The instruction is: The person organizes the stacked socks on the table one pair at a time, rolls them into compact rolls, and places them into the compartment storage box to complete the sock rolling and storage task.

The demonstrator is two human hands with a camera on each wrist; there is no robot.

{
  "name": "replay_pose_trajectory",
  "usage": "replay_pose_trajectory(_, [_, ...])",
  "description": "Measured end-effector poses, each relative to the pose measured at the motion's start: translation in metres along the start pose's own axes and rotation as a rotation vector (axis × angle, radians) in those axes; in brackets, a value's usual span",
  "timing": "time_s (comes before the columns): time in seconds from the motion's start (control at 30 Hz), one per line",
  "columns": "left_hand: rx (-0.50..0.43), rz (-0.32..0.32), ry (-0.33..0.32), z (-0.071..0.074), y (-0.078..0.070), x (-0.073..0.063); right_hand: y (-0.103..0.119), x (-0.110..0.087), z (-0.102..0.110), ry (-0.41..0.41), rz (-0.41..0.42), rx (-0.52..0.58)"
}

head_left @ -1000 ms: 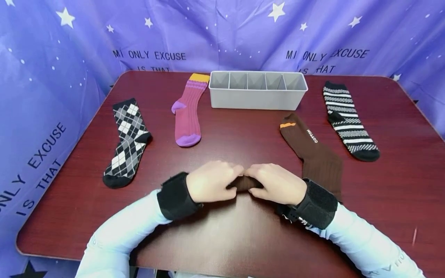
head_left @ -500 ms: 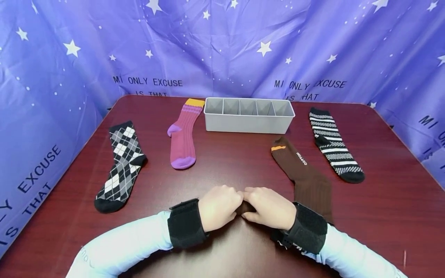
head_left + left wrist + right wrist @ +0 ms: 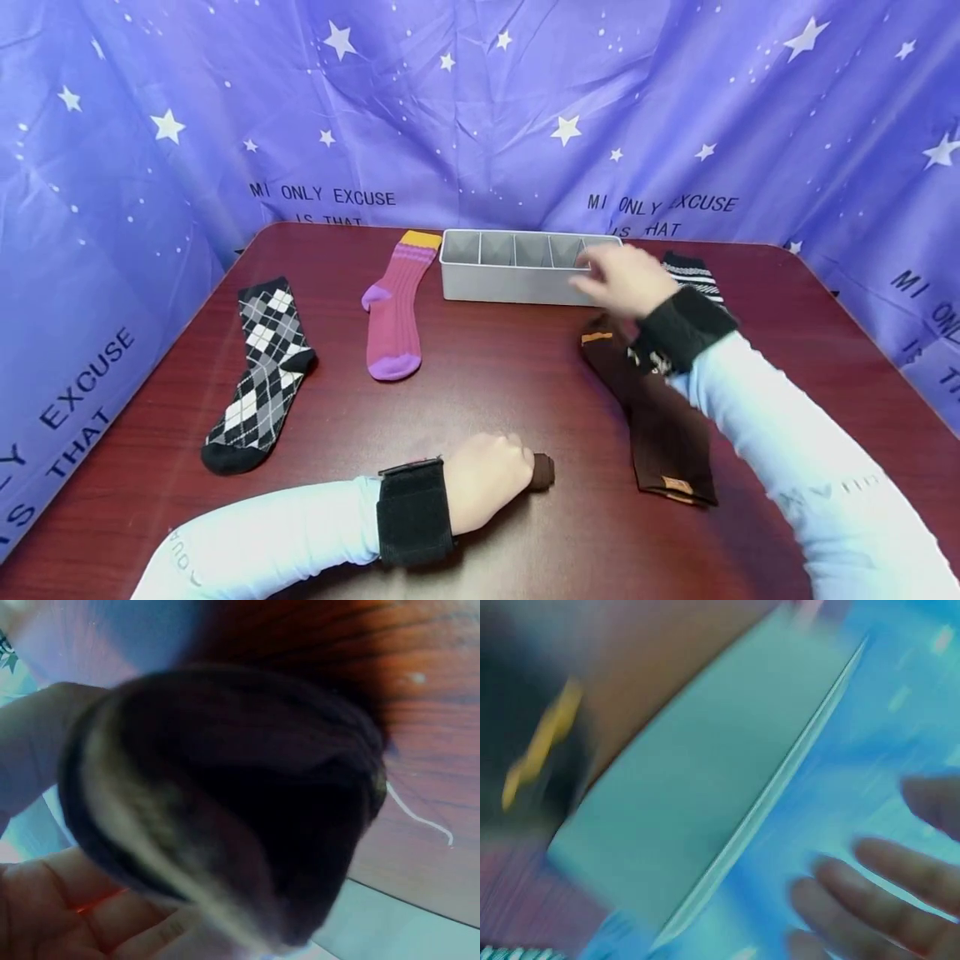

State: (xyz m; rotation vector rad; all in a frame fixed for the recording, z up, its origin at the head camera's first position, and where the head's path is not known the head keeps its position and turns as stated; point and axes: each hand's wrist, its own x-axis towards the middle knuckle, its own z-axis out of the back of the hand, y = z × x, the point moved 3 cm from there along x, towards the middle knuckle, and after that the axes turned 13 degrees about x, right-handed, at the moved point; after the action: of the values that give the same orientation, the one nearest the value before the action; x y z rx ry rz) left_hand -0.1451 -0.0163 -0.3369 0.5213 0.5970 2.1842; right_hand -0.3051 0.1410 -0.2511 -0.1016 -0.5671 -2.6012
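Note:
My left hand (image 3: 487, 479) grips a rolled-up brown sock (image 3: 543, 472) low over the front middle of the table; one end sticks out past the fingers. Close up in the left wrist view, the dark roll (image 3: 300, 735) shows its layered end, with fingers curled around it. My right hand (image 3: 626, 279), blurred, hovers at the right end of the grey divided box (image 3: 517, 285), its fingers loosely bent and holding nothing. Beneath the right wrist lies a flat brown sock (image 3: 667, 433) with orange marks, partly covered by the arm.
A pink and purple sock (image 3: 393, 321) lies left of the box. Farther left is a black, grey and white argyle sock (image 3: 262, 375). Behind the right hand, a black-and-white striped sock (image 3: 693, 279) is partly hidden. A purple star-printed curtain (image 3: 450, 125) hangs behind the table.
My right hand has let go of the rolled sock and moved away, up and right to the box. The left hand keeps holding the roll. The head view has tilted upward.

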Motion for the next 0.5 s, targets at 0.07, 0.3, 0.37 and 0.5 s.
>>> replay_pose_trajectory(0.07, [0.017,0.009,-0.010,-0.001,0.000,0.000,-0.024,0.018,0.007,-0.093,-0.097,-0.040])
replay_pose_trajectory(0.3, [-0.124,0.011,0.008,-0.004,0.007,0.002,-0.084,0.038,-0.003,-0.174,-0.395,-0.057])
replay_pose_trajectory(0.37, [-0.202,0.022,0.034,-0.007,0.011,0.003,-0.093,0.039,-0.007,-0.165,-0.444,-0.035])
replay_pose_trajectory(0.5, [-0.360,0.058,0.094,-0.015,0.028,0.007,-0.101,0.045,-0.009,-0.167,-0.475,-0.003])
